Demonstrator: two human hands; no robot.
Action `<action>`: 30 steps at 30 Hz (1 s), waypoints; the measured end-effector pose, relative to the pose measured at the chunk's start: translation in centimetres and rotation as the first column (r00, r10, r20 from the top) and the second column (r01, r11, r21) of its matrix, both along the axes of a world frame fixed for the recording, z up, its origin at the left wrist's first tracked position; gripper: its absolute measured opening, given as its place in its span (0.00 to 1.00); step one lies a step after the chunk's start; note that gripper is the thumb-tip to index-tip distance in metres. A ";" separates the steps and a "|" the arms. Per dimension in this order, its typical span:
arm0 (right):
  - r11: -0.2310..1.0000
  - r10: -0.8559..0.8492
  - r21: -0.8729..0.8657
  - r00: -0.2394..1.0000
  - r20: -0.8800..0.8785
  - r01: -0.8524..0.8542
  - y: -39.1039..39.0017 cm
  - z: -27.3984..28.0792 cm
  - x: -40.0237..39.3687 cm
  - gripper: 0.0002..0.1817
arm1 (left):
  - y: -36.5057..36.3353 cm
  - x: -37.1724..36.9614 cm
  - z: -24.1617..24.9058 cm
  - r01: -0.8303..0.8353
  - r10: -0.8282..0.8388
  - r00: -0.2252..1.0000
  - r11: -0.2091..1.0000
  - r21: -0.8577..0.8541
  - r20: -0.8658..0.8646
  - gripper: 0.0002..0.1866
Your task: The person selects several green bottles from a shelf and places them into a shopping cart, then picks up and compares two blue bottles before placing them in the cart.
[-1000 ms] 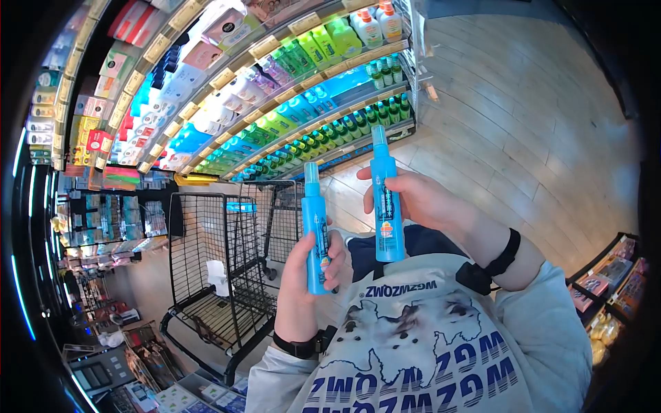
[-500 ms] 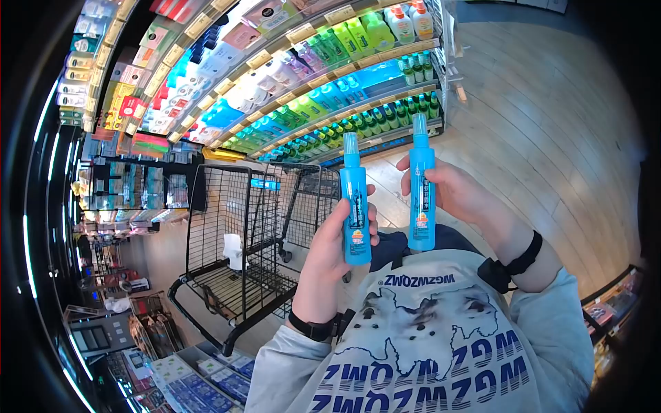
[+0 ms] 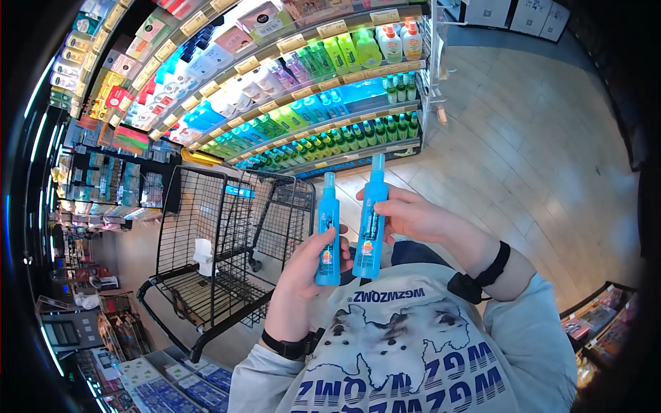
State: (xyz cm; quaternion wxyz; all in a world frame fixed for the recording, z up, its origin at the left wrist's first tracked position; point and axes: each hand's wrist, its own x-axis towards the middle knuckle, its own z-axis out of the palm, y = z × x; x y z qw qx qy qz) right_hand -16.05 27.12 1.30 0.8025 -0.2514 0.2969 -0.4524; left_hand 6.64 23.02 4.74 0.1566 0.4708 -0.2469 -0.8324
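Two tall blue spray bottles with capped tops and printed labels are held upright, side by side, in front of my chest. My left hand [image 3: 306,260] is wrapped around the left spray bottle [image 3: 329,237], thumb across its front. Around the right spray bottle [image 3: 372,227], which sits a little higher, my right hand [image 3: 407,215] is closed with the thumb pressed on the label. A narrow gap separates the two bottles. Their labels face me, though the small print is too fine to read.
A black wire shopping cart [image 3: 213,248] stands to the left, with a white piece on its frame. Ahead are shelves [image 3: 323,117] with rows of green, blue and white bottles. Wooden floor [image 3: 509,138] extends right. A low display [image 3: 599,316] is at lower right, boxed goods [image 3: 172,378] at lower left.
Both hands and bottles have shifted left and lower in view. The two bottles are closer together, and the right one now stands nearer to me. Both remain gripped.
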 end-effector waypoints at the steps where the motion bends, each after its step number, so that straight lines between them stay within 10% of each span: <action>1: 1.000 0.002 0.005 1.000 -0.004 -0.002 0.0 -0.2 0.1 0.20 | 0.1 0.0 0.0 0.004 -0.004 1.000 1.000 0.011 0.002 0.20; 30: 0.998 0.057 0.044 0.993 -0.100 -0.052 -0.5 -1.7 1.9 0.22 | 0.2 -0.5 -1.0 0.239 -0.240 0.971 0.967 -0.093 0.006 0.23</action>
